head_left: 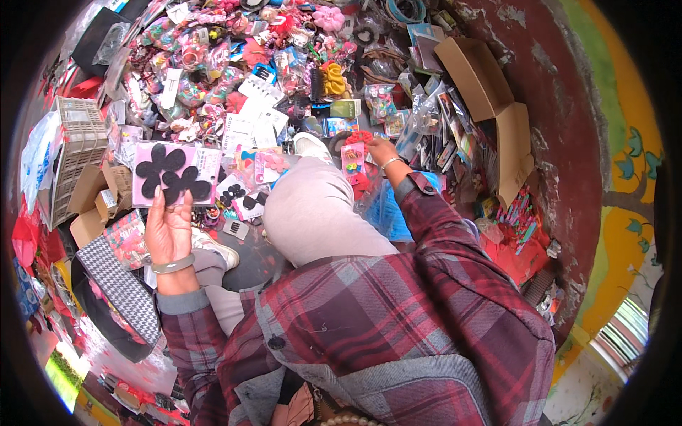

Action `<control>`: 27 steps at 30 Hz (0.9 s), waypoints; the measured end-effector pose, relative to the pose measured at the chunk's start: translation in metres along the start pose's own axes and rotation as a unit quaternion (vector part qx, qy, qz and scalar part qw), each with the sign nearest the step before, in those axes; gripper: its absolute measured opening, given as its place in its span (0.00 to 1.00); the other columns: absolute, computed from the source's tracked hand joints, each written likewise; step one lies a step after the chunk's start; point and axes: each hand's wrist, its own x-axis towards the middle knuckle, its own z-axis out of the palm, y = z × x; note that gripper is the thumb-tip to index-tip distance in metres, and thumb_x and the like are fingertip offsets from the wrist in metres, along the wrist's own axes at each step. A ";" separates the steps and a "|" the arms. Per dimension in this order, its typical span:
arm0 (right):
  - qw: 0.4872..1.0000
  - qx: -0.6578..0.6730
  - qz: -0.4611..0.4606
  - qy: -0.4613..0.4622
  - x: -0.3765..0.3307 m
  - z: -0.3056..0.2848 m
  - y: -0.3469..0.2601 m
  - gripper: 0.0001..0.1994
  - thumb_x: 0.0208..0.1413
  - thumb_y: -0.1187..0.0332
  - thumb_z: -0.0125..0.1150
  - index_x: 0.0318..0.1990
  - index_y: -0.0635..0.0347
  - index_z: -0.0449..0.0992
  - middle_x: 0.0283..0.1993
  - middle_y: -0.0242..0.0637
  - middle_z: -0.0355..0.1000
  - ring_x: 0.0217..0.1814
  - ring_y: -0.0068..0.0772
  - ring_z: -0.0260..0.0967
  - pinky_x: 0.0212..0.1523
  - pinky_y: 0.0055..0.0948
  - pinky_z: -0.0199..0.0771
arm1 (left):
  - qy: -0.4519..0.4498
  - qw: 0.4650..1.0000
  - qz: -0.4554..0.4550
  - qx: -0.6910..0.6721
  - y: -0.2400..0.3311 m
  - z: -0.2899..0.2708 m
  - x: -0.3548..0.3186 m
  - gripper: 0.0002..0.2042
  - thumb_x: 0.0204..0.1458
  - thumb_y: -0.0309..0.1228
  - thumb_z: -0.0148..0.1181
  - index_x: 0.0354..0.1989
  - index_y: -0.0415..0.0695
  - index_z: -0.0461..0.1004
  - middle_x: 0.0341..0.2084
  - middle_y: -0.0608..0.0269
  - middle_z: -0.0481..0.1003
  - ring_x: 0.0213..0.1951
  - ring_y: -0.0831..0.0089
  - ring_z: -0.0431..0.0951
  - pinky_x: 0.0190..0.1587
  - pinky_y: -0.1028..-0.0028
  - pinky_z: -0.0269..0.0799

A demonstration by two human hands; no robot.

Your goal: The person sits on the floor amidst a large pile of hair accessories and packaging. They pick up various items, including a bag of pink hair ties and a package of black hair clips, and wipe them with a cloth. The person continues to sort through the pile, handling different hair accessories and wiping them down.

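My left hand (168,233) is raised at the left and pinches the lower edge of a pink card (146,151). Two large black flower-shaped hair ornaments (165,157) sit on that card, facing up. My right hand (384,153) reaches out past my knee with its fingers curled together beside a red ruffled hair tie (360,137). A small pink card of hair clips (352,159) lies right by those fingertips; what they grip, if anything, I cannot make out. More carded black bows (249,201) lie between my left hand and my knee.
A heap of hair accessories (213,57) spreads ahead. Open cardboard boxes (474,77) stand at the right by a red wall. A woven basket (74,153), a small carton (91,206) and a houndstooth-patterned bag (121,287) are at the left. Blue plastic packaging (392,213) lies beside my right forearm.
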 end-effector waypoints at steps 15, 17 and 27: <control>0.809 -0.578 -0.034 0.103 0.041 -0.077 0.069 0.18 0.51 0.67 0.41 0.48 0.57 0.71 0.63 0.38 0.50 0.68 0.41 0.34 0.61 0.47 0.37 | 0.032 0.998 -0.032 0.051 0.001 -0.008 0.009 0.08 0.53 0.26 0.49 0.40 0.40 0.69 0.36 0.58 0.74 0.32 0.70 0.76 0.41 0.66 0.74; 0.804 -0.587 -0.027 0.088 0.037 -0.097 0.078 0.19 0.50 0.66 0.42 0.50 0.55 0.70 0.65 0.33 0.47 0.69 0.40 0.30 0.62 0.52 0.33 | 0.022 0.997 -0.041 0.058 0.002 -0.011 0.009 0.08 0.53 0.26 0.49 0.39 0.40 0.70 0.36 0.58 0.74 0.33 0.70 0.76 0.40 0.66 0.74; 0.795 -0.605 -0.004 0.050 -0.002 -0.142 0.097 0.19 0.52 0.66 0.41 0.51 0.54 0.68 0.65 0.33 0.47 0.69 0.40 0.29 0.59 0.57 0.38 | 0.021 0.997 -0.043 0.068 0.001 -0.007 0.006 0.07 0.53 0.27 0.49 0.38 0.40 0.71 0.34 0.58 0.75 0.30 0.71 0.77 0.39 0.67 0.74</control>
